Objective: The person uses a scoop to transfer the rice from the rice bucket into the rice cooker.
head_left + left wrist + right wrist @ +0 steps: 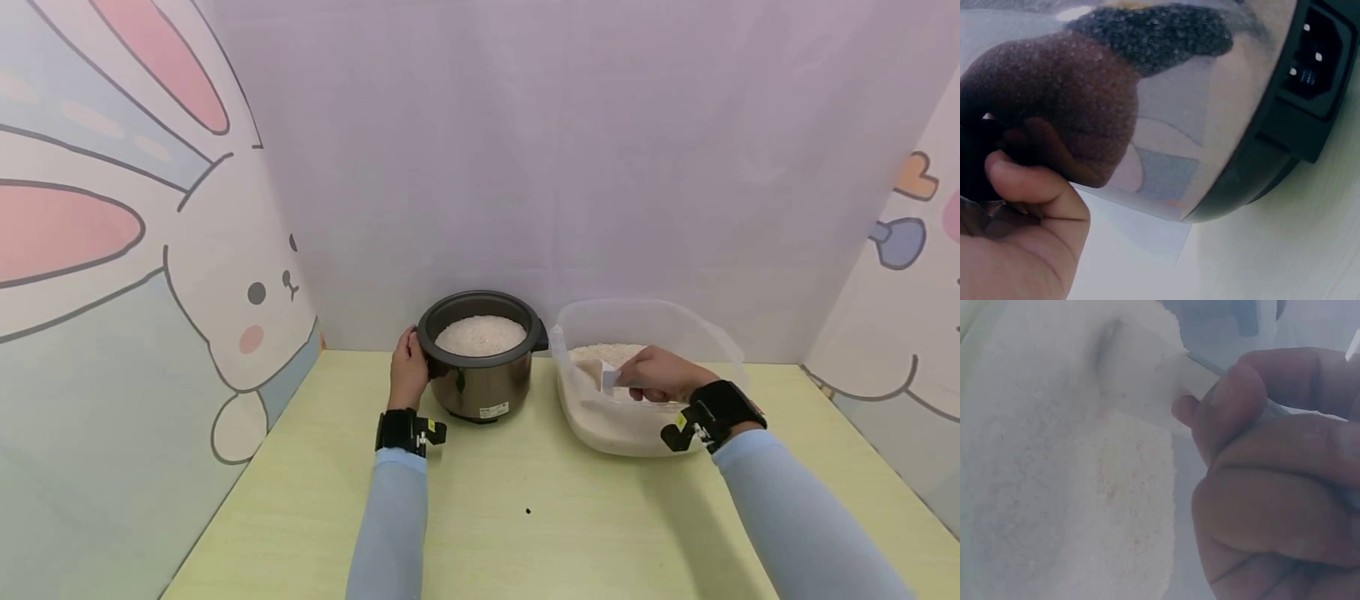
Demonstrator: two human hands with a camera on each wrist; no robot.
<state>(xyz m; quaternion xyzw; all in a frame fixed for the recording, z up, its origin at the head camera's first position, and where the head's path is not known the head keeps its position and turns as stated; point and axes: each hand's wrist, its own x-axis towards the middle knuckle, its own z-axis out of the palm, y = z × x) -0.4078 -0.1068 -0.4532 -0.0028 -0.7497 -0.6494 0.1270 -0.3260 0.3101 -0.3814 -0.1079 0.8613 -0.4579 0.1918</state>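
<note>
pinching scoop (606, 377) in right hand (654, 374); left hand (408, 370) gripping cooker (482, 354).

The rice cooker (481, 358) has a glossy, mirror-like metal wall, while the tub (645, 325) is clear, smooth plastic.

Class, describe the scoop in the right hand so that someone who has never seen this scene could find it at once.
Start at the yellow-green table, then go to the clear tub of rice right of the dark cooker. The scoop sits in that tub, pinched by the right hand. It is the only small whitish tool there, its bowl sunk in the rice.
</note>
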